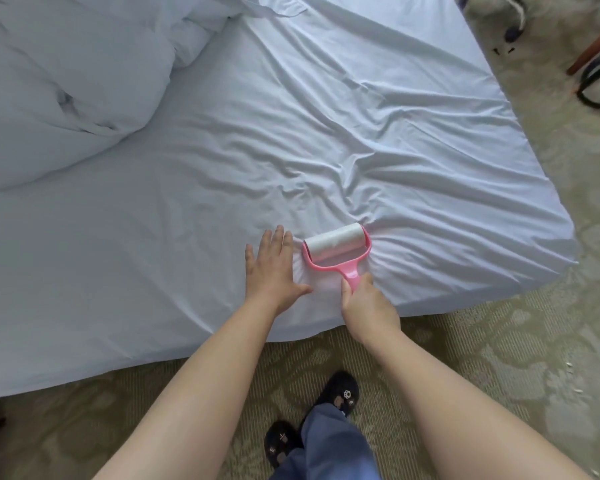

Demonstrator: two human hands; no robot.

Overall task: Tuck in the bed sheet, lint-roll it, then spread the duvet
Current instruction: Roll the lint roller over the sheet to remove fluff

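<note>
A pink lint roller (336, 249) with a white adhesive roll is held by its handle in the right grip (366, 304), whose fingers are curled tightly round the handle; the roll is pressed onto the pale blue bed sheet (378, 140) near the bed's near edge, towards its near right corner. The sheet is bunched into radiating wrinkles around the roller. The left grip (272, 268) is laid flat on the sheet just beside the roller, fingers straight and together, holding nothing. The rumpled pale blue duvet (66, 81) is heaped at the bed's far left corner. Patterned carpet (499, 358) is seen beneath.
</note>
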